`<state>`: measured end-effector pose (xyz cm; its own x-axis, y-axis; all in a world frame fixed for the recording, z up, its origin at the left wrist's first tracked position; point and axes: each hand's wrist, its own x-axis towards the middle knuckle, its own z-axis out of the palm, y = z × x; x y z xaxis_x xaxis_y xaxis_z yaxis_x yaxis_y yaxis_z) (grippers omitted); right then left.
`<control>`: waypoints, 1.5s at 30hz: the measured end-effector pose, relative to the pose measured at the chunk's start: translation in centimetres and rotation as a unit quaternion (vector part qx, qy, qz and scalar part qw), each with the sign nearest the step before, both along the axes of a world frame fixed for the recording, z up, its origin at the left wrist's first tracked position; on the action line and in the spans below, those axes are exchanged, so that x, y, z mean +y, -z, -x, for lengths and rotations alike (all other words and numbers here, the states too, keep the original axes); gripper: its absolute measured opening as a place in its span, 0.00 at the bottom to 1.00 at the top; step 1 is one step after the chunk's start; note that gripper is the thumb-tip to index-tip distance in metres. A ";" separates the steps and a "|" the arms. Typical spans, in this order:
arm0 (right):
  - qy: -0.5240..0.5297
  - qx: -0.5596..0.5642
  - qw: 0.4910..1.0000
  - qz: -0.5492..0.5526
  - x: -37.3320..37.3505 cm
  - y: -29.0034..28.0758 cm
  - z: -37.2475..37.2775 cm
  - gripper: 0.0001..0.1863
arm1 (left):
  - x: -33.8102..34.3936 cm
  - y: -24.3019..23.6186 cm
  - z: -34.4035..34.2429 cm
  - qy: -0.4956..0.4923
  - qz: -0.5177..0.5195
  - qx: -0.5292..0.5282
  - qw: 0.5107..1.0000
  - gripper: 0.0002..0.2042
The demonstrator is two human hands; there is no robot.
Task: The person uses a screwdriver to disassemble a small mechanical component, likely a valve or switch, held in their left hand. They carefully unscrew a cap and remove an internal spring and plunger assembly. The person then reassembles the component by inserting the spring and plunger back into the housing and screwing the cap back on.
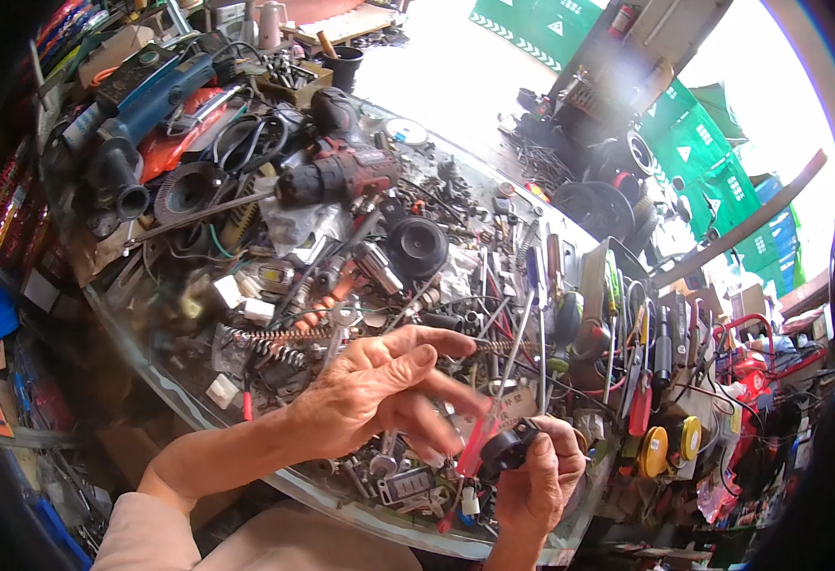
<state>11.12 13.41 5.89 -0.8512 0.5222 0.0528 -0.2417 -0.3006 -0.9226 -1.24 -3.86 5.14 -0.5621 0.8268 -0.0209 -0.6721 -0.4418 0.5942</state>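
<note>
In my right hand (539,476), thumb and fingers are closed on a small black round part (506,450), like a knob or cap, over the table's front edge. My left hand (370,392) is raised to its left, holding nothing, the thumb and forefinger stretched out and apart; its lower fingers are smeared by motion. Right beside the black part is a red-handled screwdriver (475,451); I cannot tell whether either hand touches it. Beneath the hands, a combination wrench (384,458) and several small metal parts lie on the glass-topped table (175,390).
A red and black cordless drill (341,173) lies across the heaped parts, with a blue power tool (156,100) farther left. Near the middle is a black wheel (417,246). Screwdrivers and pliers stand along the right side, by two yellow round tape measures (653,451).
</note>
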 end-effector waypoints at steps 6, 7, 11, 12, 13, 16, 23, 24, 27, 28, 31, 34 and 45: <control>0.005 -0.032 0.999 -0.036 0.1 0.4 -0.3 0.12 | 0.0 -0.8 -0.7 -0.024 0.151 0.110 0.982 0.15; 0.003 -0.034 0.999 -0.037 0.1 0.6 -0.3 0.12 | 0.0 -0.9 -0.8 -0.030 0.161 0.115 0.980 0.15; 0.002 -0.042 0.998 -0.043 -0.1 0.6 -0.5 0.11 | 0.4 0.0 -0.8 -0.058 0.185 0.108 0.975 0.12; -0.004 -0.043 0.998 -0.040 -0.1 0.6 -0.7 0.11 | 0.6 0.0 -0.8 -0.068 0.189 0.111 0.973 0.12; -0.010 -0.045 0.998 -0.036 -0.1 0.5 -0.9 0.11 | 0.7 0.1 -0.8 -0.077 0.193 0.115 0.972 0.12; 0.007 -0.051 0.994 -0.101 -0.6 0.4 -0.9 0.11 | 0.8 0.8 -0.7 -0.051 0.134 0.066 0.988 0.13; 0.039 -0.042 0.968 -0.246 -1.1 1.1 -0.6 0.10 | 0.8 0.4 -1.0 -0.047 0.142 0.145 0.978 0.14; 0.039 -0.041 0.966 -0.253 -1.1 1.2 -0.6 0.10 | 1.0 0.2 -1.2 -0.061 0.149 0.161 0.974 0.13; 0.044 -0.038 0.961 -0.271 -1.0 1.3 -0.6 0.11 | 1.3 -0.1 -1.5 -0.091 0.147 0.173 0.970 0.10; 0.046 -0.035 0.960 -0.273 -1.0 1.4 -0.6 0.11 | 1.4 0.4 -1.6 -0.100 0.137 0.191 0.967 0.10; 0.046 -0.027 0.959 -0.280 -1.1 1.5 -0.6 0.10 | 1.3 1.0 -1.5 -0.121 0.132 0.261 0.949 0.08; 0.040 -0.023 0.953 -0.300 -1.1 1.7 -0.7 0.10 | 1.2 1.0 -1.3 -0.133 0.163 0.315 0.925 0.06; 0.063 -0.006 0.948 -0.313 -2.3 0.8 -0.4 0.09 | 1.1 0.9 -1.2 -0.129 0.149 0.349 0.916 0.08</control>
<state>11.48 11.12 5.05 -0.7861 0.4898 0.3769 -0.2284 0.3364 -0.9136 -0.01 -2.77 4.24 -0.7008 0.6801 0.2154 0.0221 -0.2810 0.9594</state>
